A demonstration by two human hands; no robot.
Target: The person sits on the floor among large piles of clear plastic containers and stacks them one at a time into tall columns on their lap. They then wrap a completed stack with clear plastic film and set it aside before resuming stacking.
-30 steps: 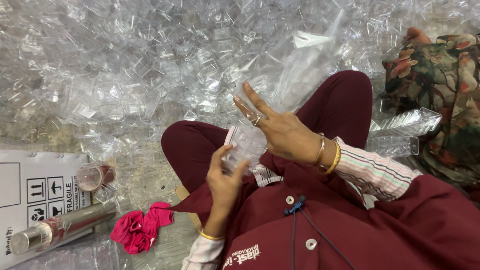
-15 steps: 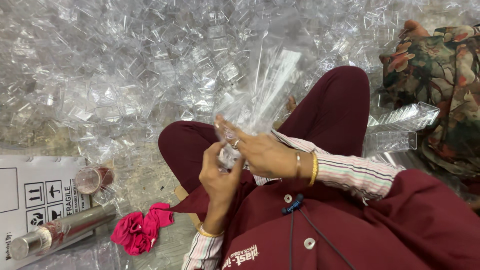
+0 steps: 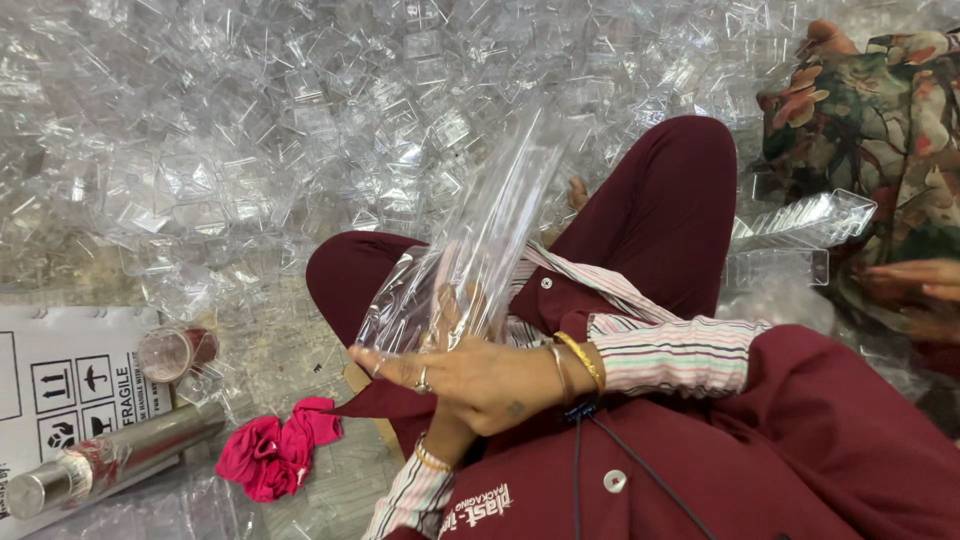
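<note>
Both hands on my feed: right hand (image 3: 480,380) fingers clenched around clear plastic bag (image 3: 480,250); left hand's (image 3: 450,425) grip hidden, can't tell.

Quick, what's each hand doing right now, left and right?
Left hand: mostly hidden behind the right; grip cannot be told.
Right hand: closed on the clear plastic bag.
</note>
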